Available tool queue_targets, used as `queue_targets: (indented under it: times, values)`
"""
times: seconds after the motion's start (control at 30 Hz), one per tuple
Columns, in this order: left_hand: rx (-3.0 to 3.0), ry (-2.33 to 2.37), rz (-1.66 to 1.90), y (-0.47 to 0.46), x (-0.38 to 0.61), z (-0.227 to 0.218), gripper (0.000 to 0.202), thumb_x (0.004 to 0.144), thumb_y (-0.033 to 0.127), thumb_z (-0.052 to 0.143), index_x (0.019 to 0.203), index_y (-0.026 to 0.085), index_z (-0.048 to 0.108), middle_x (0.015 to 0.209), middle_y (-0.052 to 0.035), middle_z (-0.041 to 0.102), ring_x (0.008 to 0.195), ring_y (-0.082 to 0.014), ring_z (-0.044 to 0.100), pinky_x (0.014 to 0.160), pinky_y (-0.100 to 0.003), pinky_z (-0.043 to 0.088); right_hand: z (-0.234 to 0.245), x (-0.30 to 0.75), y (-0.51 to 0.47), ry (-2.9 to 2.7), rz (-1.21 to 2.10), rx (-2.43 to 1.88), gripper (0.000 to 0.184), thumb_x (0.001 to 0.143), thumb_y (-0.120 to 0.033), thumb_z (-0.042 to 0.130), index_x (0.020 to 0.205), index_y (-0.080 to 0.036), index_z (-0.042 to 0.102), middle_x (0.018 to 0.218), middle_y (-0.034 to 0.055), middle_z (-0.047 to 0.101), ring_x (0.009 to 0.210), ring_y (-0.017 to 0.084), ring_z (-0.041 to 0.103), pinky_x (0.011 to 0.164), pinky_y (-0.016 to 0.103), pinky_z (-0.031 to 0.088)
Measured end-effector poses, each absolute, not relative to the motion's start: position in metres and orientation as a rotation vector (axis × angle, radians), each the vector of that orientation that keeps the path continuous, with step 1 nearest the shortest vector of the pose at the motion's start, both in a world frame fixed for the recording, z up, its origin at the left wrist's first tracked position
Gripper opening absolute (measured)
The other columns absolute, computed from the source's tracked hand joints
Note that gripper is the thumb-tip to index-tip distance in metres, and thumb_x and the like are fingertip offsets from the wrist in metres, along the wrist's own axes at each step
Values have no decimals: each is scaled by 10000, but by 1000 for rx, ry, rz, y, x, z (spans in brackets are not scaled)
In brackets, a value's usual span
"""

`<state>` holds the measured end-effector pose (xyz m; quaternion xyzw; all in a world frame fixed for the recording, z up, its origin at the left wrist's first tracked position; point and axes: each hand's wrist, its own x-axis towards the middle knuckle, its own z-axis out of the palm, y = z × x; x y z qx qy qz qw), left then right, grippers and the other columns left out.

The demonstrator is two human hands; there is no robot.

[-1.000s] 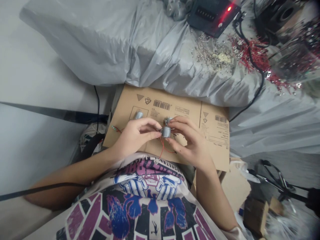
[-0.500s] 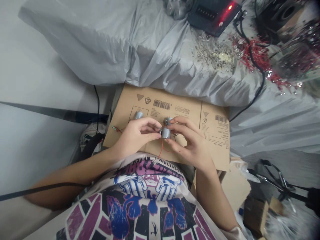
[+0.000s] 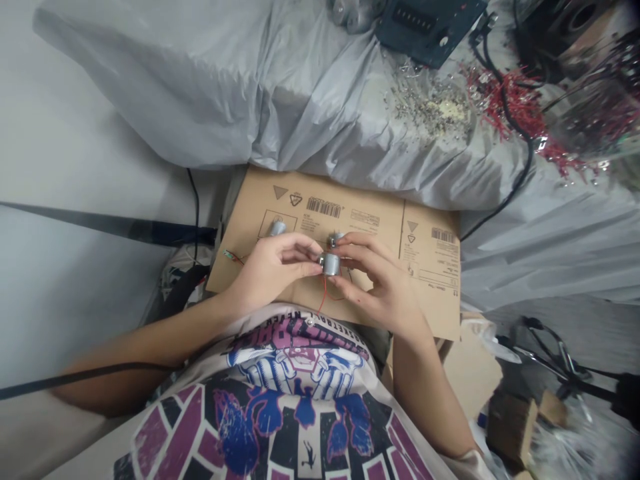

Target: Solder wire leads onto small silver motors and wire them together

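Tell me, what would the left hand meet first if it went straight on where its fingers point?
The small grey motor: the left hand points sideways at it, and its fingertips seem to touch it. Just behind the motor is the right hand.

Beyond the cardboard sheet (image 3: 370,220), the dark box (image 3: 430,27) no longer shows its red glow. Over the sheet's near edge, the small motor (image 3: 331,264) seems turned slightly more sideways.

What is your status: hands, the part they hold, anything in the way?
Left hand and right hand both pinch small silver cylindrical motor. Thin red wire trails from it, over flat brown cardboard sheet. Second silver motor just behind; nothing blocking hands.
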<state>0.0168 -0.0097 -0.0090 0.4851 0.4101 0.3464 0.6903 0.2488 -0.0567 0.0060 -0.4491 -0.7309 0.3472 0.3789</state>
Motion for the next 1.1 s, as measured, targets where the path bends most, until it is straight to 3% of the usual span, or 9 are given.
queue_targets:
  times: [0.17,0.43,0.67,1.1]
  values:
    - [1077,913,776,-10,16,-9,301,797,320,986,986,197,787,1002,-34,826,963,-208,788,985,-351,649,4,250,-56,-1863,906,-1144,401,1029,-228,787,1421,-296,734,1437,118,633,1388,288,667,1089,487,707]
    - [1086,900,758,-9,16,-8,310,794,345,980,987,194,789,1016,-50,833,973,-232,798,1009,-394,663,4,250,-56,-1820,960,-1143,376,1032,-246,782,1402,-306,747,1432,112,634,1382,295,667,1076,498,715]
    - [1087,887,757,-9,15,-5,259,806,302,964,971,196,795,1011,-36,834,958,-210,800,979,-343,656,2,251,-57,-1778,1008,-1124,405,1018,-213,791,1407,-317,748,1438,99,627,1399,281,655,1100,478,701]
    - [1078,866,780,-10,16,-4,320,801,373,1004,959,187,798,957,-39,823,924,-216,800,955,-352,667,-1,249,-57,-1672,1116,-1096,387,1019,-198,766,1388,-314,755,1447,102,613,1388,276,662,1106,480,698]
